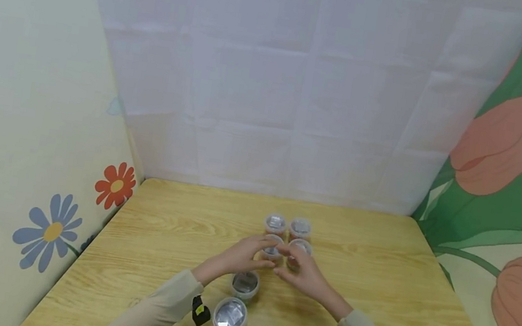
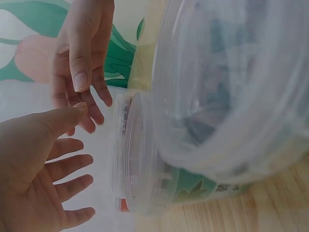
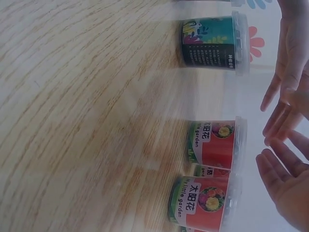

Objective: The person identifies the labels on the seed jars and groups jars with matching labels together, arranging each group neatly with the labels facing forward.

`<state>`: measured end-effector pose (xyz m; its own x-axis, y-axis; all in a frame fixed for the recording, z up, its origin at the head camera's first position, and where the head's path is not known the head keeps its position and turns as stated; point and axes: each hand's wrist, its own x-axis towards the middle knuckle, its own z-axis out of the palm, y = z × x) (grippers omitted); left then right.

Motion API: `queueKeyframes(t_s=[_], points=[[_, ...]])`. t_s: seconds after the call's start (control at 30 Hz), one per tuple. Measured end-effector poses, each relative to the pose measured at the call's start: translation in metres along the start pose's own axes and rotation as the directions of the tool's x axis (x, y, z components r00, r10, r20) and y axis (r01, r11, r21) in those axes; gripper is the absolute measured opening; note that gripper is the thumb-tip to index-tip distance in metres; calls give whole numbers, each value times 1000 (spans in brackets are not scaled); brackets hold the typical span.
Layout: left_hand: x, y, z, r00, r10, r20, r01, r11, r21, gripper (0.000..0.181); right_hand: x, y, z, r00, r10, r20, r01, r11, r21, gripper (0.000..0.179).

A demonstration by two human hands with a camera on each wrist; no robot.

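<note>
1. Under the fingertips of both hands, sitting in the near row of a square of four small lidded pots: near-left pot (image 1: 272,247) and near-right pot (image 1: 301,248), on the wooden table (image 1: 373,290).
2. Left hand (image 1: 240,256) and right hand (image 1: 303,272) hovering with fingers (image 2: 72,166) straight and spread, released, gripping nothing; whether the tips are actually touching the lids, hard to say.
3. Standing just beyond the fingertips, two more pots (image 1: 275,223) (image 1: 300,227), side by side.
4. Behind the palms, toward the wrists, waiting apart from the square: one pot (image 1: 245,284), then another (image 1: 230,316) nearer the left sleeve.
5. Judging progress: four pots already looking grouped in a block, two remaining outside it, so seemingly about two thirds along.
6. Reading labels in the right wrist view: red bands showing flower pictures, "little garden" and Chinese characters including 太阳花 (image 3: 195,195); a dark teal pot (image 3: 210,42) carrying small print too fine for reading.
</note>
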<state>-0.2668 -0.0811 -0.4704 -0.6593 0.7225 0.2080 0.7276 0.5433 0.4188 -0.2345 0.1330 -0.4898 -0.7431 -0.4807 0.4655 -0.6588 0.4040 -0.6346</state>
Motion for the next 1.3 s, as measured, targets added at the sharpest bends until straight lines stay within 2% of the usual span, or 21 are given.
queueKeyframes(t_s=[0.23, 0.5, 0.77, 1.03, 1.3], points=[[-6, -3, -2, 1000, -28, 8, 29, 999, -43, 57, -1, 0, 4, 1000, -24, 19, 23, 999, 35, 48], [-13, -6, -2, 999, -51, 15, 52, 996, -68, 56, -3, -5, 8, 999, -5, 47, 3, 999, 53, 48], [-19, -9, -1, 999, -36, 25, 38, 996, -84, 55, -6, 4, 14, 998, -54, 43, 53, 998, 35, 49], [-25, -5, -3, 998, -24, 61, 31, 993, -113, 58, -8, -1, 17, 991, 40, 125, -50, 996, 79, 51], [-28, -13, 0, 998, 9, 68, -1, 993, -116, 60, -8, -2, 21, 987, 43, 152, -53, 997, 64, 52]])
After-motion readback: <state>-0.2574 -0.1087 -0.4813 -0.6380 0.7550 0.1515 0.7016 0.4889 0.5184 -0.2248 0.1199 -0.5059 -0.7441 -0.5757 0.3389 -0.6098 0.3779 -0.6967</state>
